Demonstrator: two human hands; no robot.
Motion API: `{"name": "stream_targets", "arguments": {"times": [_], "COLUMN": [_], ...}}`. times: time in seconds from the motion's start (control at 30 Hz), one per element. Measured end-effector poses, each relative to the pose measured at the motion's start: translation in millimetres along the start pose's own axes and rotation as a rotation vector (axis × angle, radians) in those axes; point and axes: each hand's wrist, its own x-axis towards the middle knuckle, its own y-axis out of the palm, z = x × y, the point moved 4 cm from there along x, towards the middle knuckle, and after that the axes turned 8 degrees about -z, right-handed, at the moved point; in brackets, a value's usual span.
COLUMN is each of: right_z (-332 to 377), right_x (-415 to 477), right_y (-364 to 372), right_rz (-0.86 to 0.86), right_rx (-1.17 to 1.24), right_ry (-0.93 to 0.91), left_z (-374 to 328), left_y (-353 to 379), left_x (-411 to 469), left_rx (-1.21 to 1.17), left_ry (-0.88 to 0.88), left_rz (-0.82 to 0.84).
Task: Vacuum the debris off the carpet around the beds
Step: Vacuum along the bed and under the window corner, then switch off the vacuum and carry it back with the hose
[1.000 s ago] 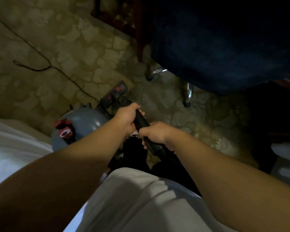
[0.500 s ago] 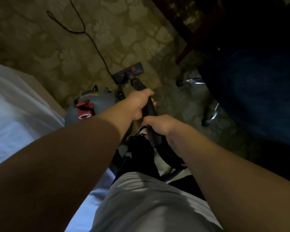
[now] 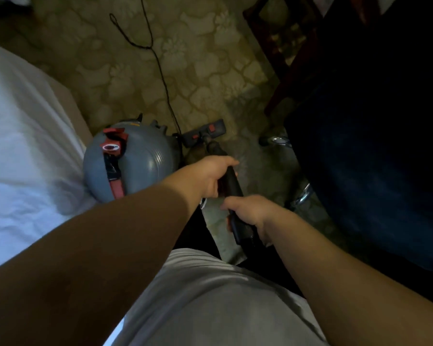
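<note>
The patterned olive carpet (image 3: 205, 71) fills the view from 10 to 1 o'clock. In the dim light, I cannot tell whether any debris lies on it. A bed (image 3: 23, 146) with a white sheet runs along 8 to 10 o'clock, cut off by the frame edge. At 2 to 4 o'clock there is a dark blue upholstered piece (image 3: 373, 158), too shadowed to identify, with a chrome leg (image 3: 303, 196) showing below it.

The grey vacuum canister (image 3: 145, 166) sits on the carpet at 9 o'clock of centre, against the bed's side. It is closed, so its contents are hidden. The black wand (image 3: 231, 183) runs from the hands toward 12 o'clock to the floor head (image 3: 204, 132), which lies flat on the carpet just beside the canister.

The left hand (image 3: 208, 176) is wrapped around the wand higher up. The right hand (image 3: 248, 213) grips it lower down, nearer the body, with the fingers curled round it.

A thin black cord (image 3: 160, 68) trails from the canister toward 12 o'clock and forms a loop.
</note>
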Motion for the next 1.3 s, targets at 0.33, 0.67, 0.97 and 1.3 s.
{"name": "stream_targets", "arguments": {"times": [0.33,0.67,0.97,1.3], "right_z": [-79.6,-22.8,37.2,81.8], "right_x": [-32.8,-23.1,0.0,20.0], "right_y": [-99.8,-50.4,98.7,283.4], "right_rz": [0.084,-0.038,-0.024,-0.084], "right_rx": [-0.108,-0.258,-0.055,0.075], "right_ry": [-0.049,-0.174,-0.101,-0.183], "left_z": [97.4,174.4,199.0,174.7], "left_y": [86.5,-42.4,-175.7,-308.0], "left_x": [-42.8,-36.8,20.9,50.4], "left_rx": [-0.156,-0.313,-0.269,-0.444], "left_ry": [0.214,0.360,0.337,0.130], "left_rz": [-0.122,-0.484,-0.707,-0.321]}}
